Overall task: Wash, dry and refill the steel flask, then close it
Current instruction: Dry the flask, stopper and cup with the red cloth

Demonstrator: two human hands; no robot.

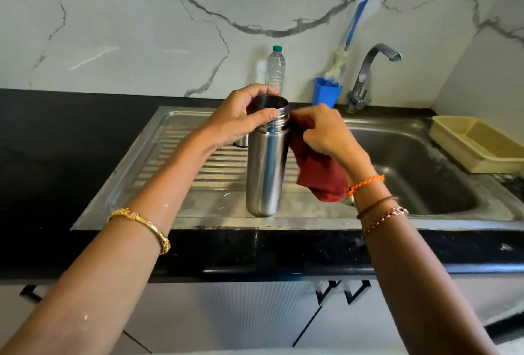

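I am looking at a shiny steel sink top (198, 212) sitting in a black counter (56, 156). The steel flask (266, 167) is standing on its ridged part. A yellow tray (479, 144) is sitting beside the bowl.

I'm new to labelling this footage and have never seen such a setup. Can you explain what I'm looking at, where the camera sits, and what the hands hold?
There is no machine here. One camera, worn on a person's head, looks down at their two bare hands over a kitchen sink. An open steel flask stands upright on the ribbed draining board. The left hand grips its neck; the right hand holds a red cloth against its side. Behind stand a plastic water bottle, a blue cup with a brush and a tap. A yellow tray sits at right.
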